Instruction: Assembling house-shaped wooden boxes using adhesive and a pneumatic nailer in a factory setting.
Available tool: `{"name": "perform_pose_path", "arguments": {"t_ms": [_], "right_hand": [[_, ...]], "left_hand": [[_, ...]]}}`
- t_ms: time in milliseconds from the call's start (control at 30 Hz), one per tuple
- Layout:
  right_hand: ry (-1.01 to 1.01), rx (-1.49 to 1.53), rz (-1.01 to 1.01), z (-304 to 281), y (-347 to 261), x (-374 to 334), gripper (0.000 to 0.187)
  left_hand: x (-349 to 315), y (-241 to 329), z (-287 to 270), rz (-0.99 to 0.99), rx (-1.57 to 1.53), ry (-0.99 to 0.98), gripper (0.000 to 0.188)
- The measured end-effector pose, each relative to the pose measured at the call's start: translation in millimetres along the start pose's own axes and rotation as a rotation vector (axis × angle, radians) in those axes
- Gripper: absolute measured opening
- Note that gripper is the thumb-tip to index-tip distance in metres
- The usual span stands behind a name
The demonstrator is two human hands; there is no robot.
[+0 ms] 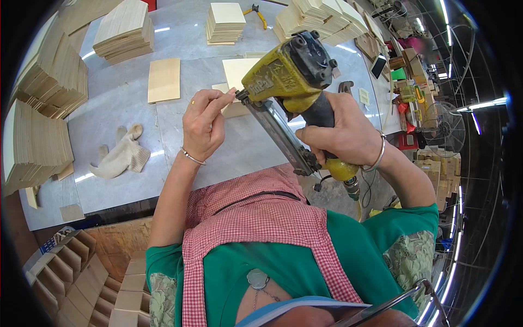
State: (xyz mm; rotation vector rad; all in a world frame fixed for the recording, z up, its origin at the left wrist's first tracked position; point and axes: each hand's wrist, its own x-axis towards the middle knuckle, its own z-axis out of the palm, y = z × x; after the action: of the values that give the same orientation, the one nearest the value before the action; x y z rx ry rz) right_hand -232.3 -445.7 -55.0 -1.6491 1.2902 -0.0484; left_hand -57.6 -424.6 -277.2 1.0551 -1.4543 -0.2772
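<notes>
My right hand [346, 131] is wrapped round the black grip of a yellow nail gun [286, 68], held up over the table with its nose toward the left. Beside that nose, my left hand [204, 122] has its thumb and fingers pinched together; whatever they may hold is too small to make out. Behind the nose lie thin pale wood panels [232, 70], partly hidden by the gun and my fingers. Another flat wood panel [164, 80] rests on the table, left of these.
The grey table [185, 131] bears stacks of wood panels [226, 24] along its back and left side. A whitish work glove [124, 154] lies at left, pliers [259, 15] at the back, a phone [378, 65] at right. Below left stand wooden boxes [92, 280].
</notes>
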Motion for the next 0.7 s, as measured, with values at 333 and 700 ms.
{"name": "perform_pose_path", "arguments": {"t_ms": [333, 700], "right_hand": [[-0.018, -0.052, 0.034, -0.1, 2.4, 8.0, 0.022], [-0.063, -0.288, 0.014, -9.0, -9.0, 10.6, 0.024]], "left_hand": [[2.8, -5.5, 4.0, 0.015, -0.007, 0.042, 0.054], [1.2, -5.4, 3.5, 0.018, -0.011, 0.035, 0.053]]}}
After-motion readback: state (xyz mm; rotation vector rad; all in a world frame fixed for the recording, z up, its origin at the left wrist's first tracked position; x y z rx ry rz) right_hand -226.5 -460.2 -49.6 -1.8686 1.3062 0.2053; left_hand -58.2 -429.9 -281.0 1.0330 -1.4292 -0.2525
